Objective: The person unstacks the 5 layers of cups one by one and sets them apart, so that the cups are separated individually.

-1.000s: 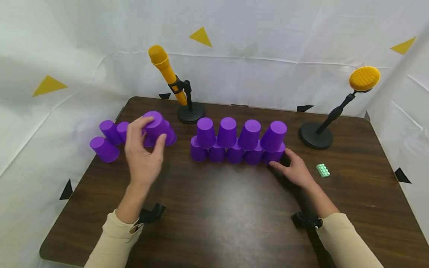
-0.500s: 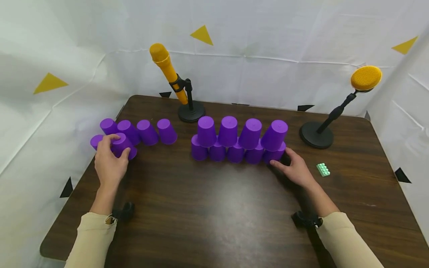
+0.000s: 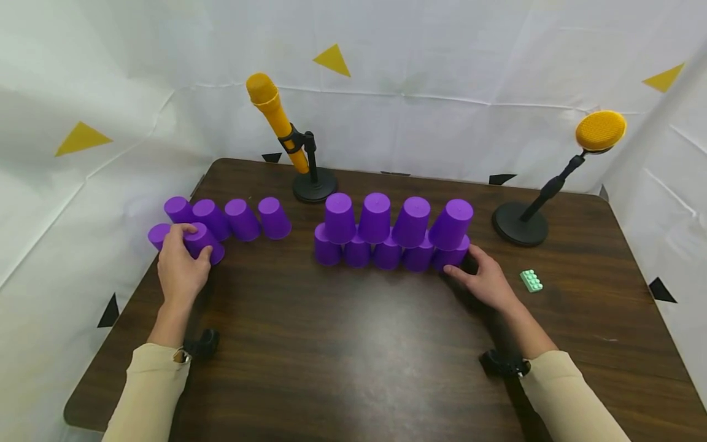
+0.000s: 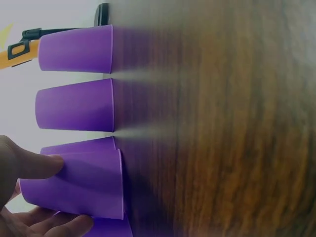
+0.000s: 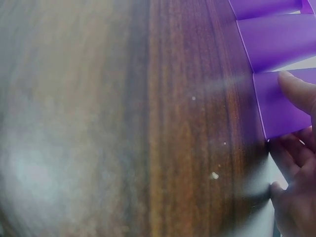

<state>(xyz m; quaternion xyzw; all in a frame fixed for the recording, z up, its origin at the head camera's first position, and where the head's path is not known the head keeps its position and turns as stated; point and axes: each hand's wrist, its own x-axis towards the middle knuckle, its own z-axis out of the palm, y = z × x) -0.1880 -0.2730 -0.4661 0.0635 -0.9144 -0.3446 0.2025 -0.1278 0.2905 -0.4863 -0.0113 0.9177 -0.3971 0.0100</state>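
Dark wood-grained table [image 3: 353,344] before white sheeting [image 3: 442,49] bearing yellow triangles [image 3: 334,61]; left hand [image 3: 182,270] clamped on a cup [image 3: 200,237] at left; right hand [image 3: 487,279] seemingly pinching the lower right cup [image 3: 448,258] of the central stack [image 3: 375,218]

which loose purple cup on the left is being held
The nearer row's right cup: the left hand grips it, while the other loose cups stand ungripped.

Plain cream sleeves [image 3: 146,396] meet black wrist-worn devices [image 3: 204,345] at both cuffs [image 3: 151,361]
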